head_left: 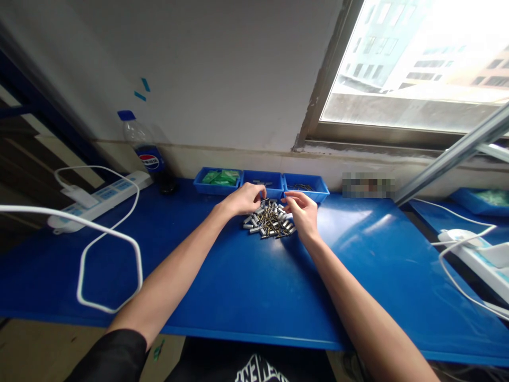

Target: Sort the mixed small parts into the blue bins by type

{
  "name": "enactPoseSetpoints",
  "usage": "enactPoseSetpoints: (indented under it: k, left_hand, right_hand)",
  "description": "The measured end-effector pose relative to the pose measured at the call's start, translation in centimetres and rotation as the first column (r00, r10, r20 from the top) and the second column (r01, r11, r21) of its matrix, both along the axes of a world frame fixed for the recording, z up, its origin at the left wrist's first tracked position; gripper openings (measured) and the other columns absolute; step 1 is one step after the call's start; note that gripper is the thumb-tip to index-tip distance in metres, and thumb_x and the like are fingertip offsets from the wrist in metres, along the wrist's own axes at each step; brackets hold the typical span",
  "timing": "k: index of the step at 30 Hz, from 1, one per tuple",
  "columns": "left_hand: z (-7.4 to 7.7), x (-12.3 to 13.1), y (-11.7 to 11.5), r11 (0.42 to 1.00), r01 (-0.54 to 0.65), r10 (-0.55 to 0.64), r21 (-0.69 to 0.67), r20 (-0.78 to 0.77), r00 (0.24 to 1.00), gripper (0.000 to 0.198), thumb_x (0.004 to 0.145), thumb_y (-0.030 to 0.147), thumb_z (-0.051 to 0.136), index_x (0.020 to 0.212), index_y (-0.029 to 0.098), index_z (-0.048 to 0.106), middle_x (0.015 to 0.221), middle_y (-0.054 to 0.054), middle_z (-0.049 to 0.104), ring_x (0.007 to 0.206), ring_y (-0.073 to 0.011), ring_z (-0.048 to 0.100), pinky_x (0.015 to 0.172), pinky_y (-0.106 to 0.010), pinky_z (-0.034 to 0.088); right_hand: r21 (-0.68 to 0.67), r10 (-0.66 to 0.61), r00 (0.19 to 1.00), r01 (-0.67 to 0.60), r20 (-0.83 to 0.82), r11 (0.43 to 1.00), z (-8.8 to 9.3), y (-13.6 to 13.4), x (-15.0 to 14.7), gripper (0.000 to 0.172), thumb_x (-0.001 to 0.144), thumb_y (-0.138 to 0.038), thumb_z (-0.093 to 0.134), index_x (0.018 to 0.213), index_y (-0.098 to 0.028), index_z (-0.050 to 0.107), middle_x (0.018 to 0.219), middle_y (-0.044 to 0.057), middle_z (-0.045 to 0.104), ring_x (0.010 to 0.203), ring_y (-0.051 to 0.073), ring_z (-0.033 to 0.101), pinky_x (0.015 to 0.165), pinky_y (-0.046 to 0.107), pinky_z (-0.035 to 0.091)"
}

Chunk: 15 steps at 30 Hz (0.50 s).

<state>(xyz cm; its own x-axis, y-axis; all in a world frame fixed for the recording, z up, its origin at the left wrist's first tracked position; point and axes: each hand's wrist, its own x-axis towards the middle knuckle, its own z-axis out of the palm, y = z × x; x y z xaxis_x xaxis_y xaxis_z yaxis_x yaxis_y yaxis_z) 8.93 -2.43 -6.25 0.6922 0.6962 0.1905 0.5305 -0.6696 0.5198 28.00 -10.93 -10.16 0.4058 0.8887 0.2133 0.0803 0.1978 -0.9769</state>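
Observation:
A heap of small metal parts [271, 219], silver cylinders mixed with brassy pin-like screws, lies on the blue table [238, 286]. My left hand [247, 199] is at the heap's upper left edge, fingers bent down and drawn together; what they hold, if anything, is hidden. Over the right edge of the heap is my right hand [304, 212], thumb and fingertips brought close together, and anything between them is too small to name. Just behind my hands stand a middle blue bin [273, 190] with a few metal pieces and a right blue bin [318, 197] holding dark, thin parts.
A left blue bin [202, 187] holds green packets [222, 177]. Further left are a cola bottle [149, 154], a power strip [107, 199] and a looped white cable [137, 260] near my left forearm. At right, a metal bar [449, 156] slants past another power strip [477, 260].

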Motion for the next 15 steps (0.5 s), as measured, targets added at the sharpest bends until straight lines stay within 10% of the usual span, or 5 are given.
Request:
enactPoseSetpoints:
  k: [15]
  left_hand:
    - [2.8, -0.4, -0.9, 0.982, 0.17, -0.152, -0.076, 0.198, 0.968, 0.021, 0.074, 0.011, 0.068, 0.094, 0.016, 0.067, 0.078, -0.002, 0.074, 0.07, -0.0139, 0.07, 0.066, -0.021, 0.054]
  right_hand:
    - [-0.031, 0.26, 0.966, -0.26, -0.018, 0.965, 0.4, -0.5, -0.5, 0.037, 0.072, -0.041, 0.081, 0.102, -0.02, 0.078, 0.081, 0.005, 0.078, 0.066, 0.02, 0.07, 0.062, 0.033, 0.055]
